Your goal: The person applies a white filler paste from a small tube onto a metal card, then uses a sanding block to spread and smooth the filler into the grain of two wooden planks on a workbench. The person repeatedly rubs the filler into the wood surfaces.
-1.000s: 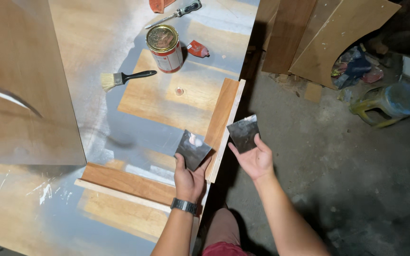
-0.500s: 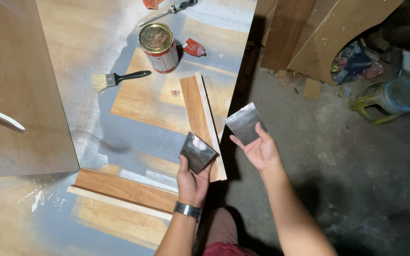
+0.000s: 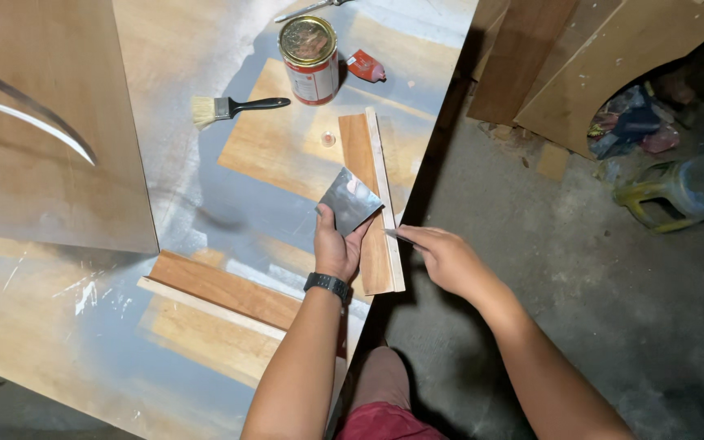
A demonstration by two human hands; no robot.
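My left hand (image 3: 337,248), with a black watch on the wrist, grips a grey square metal sheet (image 3: 350,200). It holds the sheet tilted over a long narrow wooden strip (image 3: 360,147) that lies along the table's right edge. My right hand (image 3: 443,257) is just right of the strip, fingers pinched on a second thin metal sheet (image 3: 394,235). That sheet shows edge-on and its tip is close to the strip's pale side; I cannot tell whether they touch.
A tin can (image 3: 310,49), a paintbrush (image 3: 234,106), a red tube (image 3: 366,65) and a metal tool (image 3: 311,8) lie on the stained table (image 3: 270,187) beyond the strip. Another wooden piece (image 3: 222,289) lies near my left arm. A large board (image 3: 42,122) covers the left. Plywood sheets (image 3: 580,57) and a plastic jug (image 3: 678,191) stand on the floor.
The wooden strip has swung from slanted to lying along the table edge. My right hand dropped to the strip's side and turned its sheet edge-on. My left hand brought its sheet over the strip.
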